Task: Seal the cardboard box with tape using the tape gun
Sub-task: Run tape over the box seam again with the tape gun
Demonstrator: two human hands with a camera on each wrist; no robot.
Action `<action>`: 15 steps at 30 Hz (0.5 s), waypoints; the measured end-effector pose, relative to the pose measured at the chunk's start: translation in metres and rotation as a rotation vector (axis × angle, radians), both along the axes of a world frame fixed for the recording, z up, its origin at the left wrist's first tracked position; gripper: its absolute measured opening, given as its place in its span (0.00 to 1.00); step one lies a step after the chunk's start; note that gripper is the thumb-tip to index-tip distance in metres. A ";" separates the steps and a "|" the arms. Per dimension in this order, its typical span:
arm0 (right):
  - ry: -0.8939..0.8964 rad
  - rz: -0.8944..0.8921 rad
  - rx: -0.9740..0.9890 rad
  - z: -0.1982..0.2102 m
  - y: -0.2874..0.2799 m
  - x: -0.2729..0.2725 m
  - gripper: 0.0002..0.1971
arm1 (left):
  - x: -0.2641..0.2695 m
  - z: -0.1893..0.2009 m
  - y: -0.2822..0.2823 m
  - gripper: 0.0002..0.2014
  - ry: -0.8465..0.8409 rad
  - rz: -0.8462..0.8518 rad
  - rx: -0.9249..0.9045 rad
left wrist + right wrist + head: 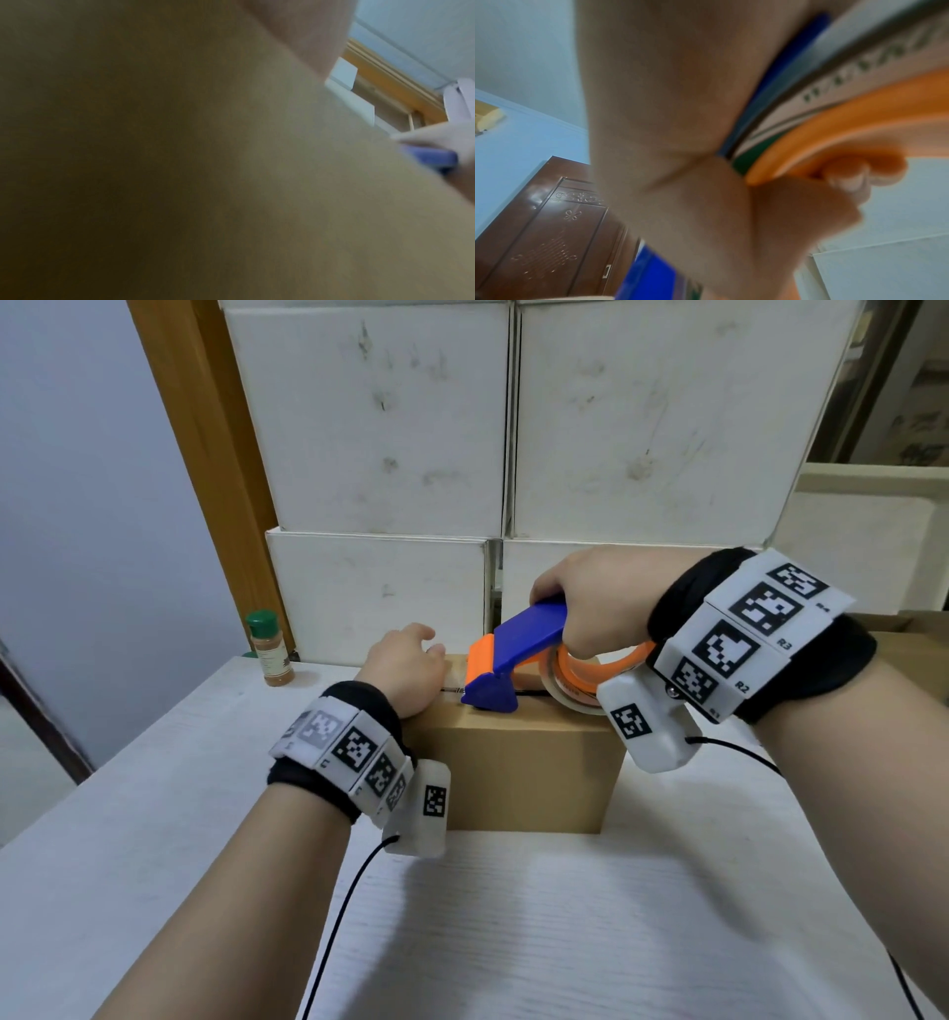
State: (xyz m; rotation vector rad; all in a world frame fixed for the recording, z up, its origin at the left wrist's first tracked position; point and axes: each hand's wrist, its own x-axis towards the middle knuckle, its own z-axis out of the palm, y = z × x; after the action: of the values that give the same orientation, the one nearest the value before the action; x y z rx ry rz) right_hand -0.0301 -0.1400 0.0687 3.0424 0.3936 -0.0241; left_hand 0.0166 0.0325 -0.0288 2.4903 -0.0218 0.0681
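Note:
A brown cardboard box stands on the white table, its top flaps closed along a middle seam. My right hand grips the blue and orange tape gun, whose blue nose rests on the seam near the box's left end. The tape roll sits under that hand. My left hand rests on the box's top left corner, palm down; its fingers are loosely bent. In the left wrist view the box wall fills the picture. The right wrist view shows my fingers curled round the gun's orange handle.
White boxes are stacked against the wall right behind the cardboard box. A spice jar with a green lid stands at the table's back left. Another cardboard box sits at the far right. The white table stretches toward me.

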 end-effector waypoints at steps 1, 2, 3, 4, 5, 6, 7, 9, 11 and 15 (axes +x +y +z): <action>0.000 0.000 0.002 0.000 0.000 0.000 0.20 | 0.000 -0.002 -0.002 0.21 0.011 -0.002 0.048; 0.001 -0.002 0.003 0.000 0.000 0.000 0.20 | 0.001 -0.003 -0.004 0.21 0.011 -0.010 0.101; 0.002 -0.004 0.003 0.000 -0.001 0.000 0.20 | 0.000 -0.002 -0.005 0.20 0.011 -0.027 0.144; 0.003 -0.004 0.001 0.000 -0.001 0.000 0.20 | 0.000 -0.002 -0.006 0.20 0.010 -0.047 0.173; 0.003 -0.003 -0.002 0.000 0.000 0.000 0.20 | -0.001 -0.001 -0.007 0.20 0.005 -0.062 0.197; 0.003 -0.002 -0.007 0.000 0.001 0.000 0.20 | -0.001 -0.001 -0.007 0.20 0.004 -0.075 0.225; 0.004 0.000 -0.014 0.000 0.001 0.001 0.19 | -0.001 0.000 -0.008 0.20 0.008 -0.090 0.254; 0.008 0.001 -0.027 0.000 0.003 0.002 0.19 | -0.002 0.000 -0.007 0.21 0.012 -0.124 0.316; 0.015 -0.002 -0.027 0.000 0.004 0.004 0.19 | 0.000 -0.002 -0.007 0.20 0.031 -0.144 0.380; 0.023 -0.003 -0.030 0.000 0.005 0.003 0.19 | 0.007 -0.006 -0.007 0.19 0.079 -0.125 0.502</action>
State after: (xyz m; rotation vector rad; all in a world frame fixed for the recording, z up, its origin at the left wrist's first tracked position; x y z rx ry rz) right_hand -0.0266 -0.1350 0.0685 3.0159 0.3867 -0.0650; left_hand 0.0236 0.0254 -0.0349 2.9836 -0.1810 -0.1004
